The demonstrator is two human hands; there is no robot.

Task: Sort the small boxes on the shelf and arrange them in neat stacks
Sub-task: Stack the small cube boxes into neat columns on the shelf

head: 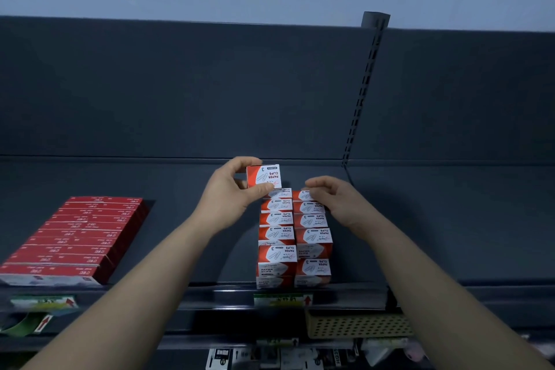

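Shelf (pixel 450 234): dark, w/ back panel (pixel 180 84) behind both hands and a slotted upright (pixel 363 93) above and to the right of the right hand. A wide block of flat red boxes (pixel 81 234) is laid well to the left of the left hand, at the shelf front. Two rows of red/white paper clip boxes are set side by side, running from the shelf edge back to the hands: left row (pixel 276 234) ends under the left hand's thumb, right row (pixel 312 237) ends under the right hand's fingertips. Front boxes are stacked two high. A perforated beige tray (pixel 357 324) is hung below the shelf edge, under the right forearm.

Left hand (pixel 228 198): one paper clip box (pixel 264 176) is pinched btwn thumb and fingers, held above the far end of the left row, printed face toward the camera.

Right hand (pixel 339 201): fingers loosely curled over the far box of the right row; contact or grip can't be told.

A green price label (pixel 282 300) is fixed on the shelf edge, below the rows.
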